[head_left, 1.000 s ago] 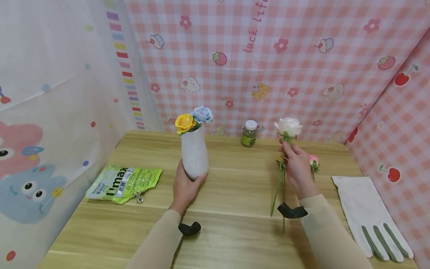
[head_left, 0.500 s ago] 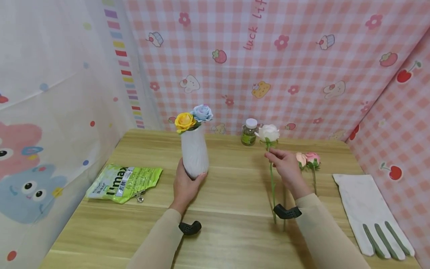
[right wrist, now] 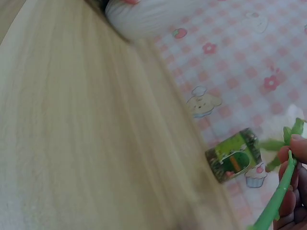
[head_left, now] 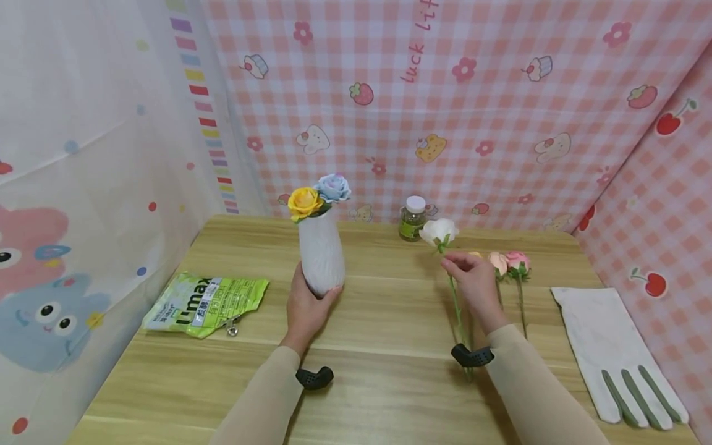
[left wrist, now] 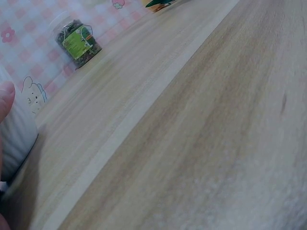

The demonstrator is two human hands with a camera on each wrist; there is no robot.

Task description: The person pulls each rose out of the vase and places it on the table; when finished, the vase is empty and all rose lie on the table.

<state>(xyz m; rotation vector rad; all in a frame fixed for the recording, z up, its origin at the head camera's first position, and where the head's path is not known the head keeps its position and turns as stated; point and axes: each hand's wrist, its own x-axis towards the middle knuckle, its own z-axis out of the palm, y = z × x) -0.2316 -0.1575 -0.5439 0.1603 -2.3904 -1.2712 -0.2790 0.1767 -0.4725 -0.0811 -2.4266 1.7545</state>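
My left hand (head_left: 309,309) grips the lower part of a white ribbed vase (head_left: 321,253), thumb on its near side. A yellow rose (head_left: 305,203) and a pale blue rose (head_left: 333,187) stand in its mouth. To the right, my right hand (head_left: 473,284) pinches a white rose (head_left: 439,232) by its green stem, just below the bloom. The stem (right wrist: 276,203) slants past the fingers in the right wrist view. Beside that hand lie a pink rose (head_left: 518,262) and a peach rose (head_left: 498,263) on the table; a yellowish bloom behind them is mostly hidden.
A lidded jar (head_left: 412,219) with a green label stands against the back wall. At left lies a green bag (head_left: 206,303) with a small metal clip (head_left: 232,327). A white glove (head_left: 606,346) lies at the right edge of the wooden table (head_left: 378,383).
My right hand has moved left and slightly down with the white rose, uncovering the peach rose on the table. The left hand and vase have stayed in place.
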